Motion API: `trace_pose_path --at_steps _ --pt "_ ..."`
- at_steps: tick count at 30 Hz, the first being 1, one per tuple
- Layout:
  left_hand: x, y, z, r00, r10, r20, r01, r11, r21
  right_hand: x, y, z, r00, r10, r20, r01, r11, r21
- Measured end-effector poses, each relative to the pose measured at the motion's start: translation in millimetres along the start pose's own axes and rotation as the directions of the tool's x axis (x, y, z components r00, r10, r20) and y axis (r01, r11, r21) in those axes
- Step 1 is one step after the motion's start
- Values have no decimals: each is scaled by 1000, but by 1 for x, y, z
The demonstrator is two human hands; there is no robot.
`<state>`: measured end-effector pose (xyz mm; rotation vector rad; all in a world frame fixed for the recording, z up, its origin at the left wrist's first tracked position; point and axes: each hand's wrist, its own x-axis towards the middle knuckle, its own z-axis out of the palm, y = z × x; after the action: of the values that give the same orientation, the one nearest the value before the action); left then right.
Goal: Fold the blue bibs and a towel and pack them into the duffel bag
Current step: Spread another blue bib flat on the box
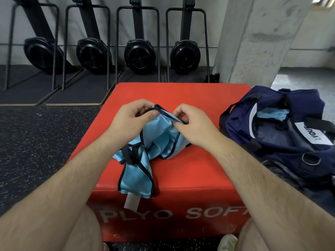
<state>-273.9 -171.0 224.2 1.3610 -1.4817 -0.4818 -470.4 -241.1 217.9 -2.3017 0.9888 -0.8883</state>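
A light blue bib with black trim lies crumpled on the red plyo box; its lower end with a white tag hangs over the box's front edge. My left hand pinches the black-trimmed top edge of the bib, lifted above the box. My right hand pinches the same edge a little to the right. The navy duffel bag sits open to the right of the box, with light blue fabric showing inside it. No towel is visible.
Several black rowing machines stand upright against the far wall on dark mats. A concrete pillar rises behind the bag. Speckled black rubber floor spreads to the left of the box. My knees flank the box's front.
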Motion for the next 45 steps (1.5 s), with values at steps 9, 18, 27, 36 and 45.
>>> trace_pose_path --at_steps 9,18,27,36,45 --pt "21 36 -35 951 119 -285 -134 990 -34 13 11 -11 985 136 -111 -149 981 -122" --pt "51 60 -88 903 43 -427 40 982 183 43 -9 -102 940 103 -325 -163 973 -164" --pt "60 69 -106 911 -63 -408 180 950 254 64 -23 -152 919 108 -379 -240 916 -322" --pt "8 -15 -54 909 -247 -336 278 960 44 -1 62 -61 951 265 -158 -299 918 -261" --pt "18 -50 -53 955 -263 -134 267 964 11 19 48 -22 901 373 221 -152 749 -645"
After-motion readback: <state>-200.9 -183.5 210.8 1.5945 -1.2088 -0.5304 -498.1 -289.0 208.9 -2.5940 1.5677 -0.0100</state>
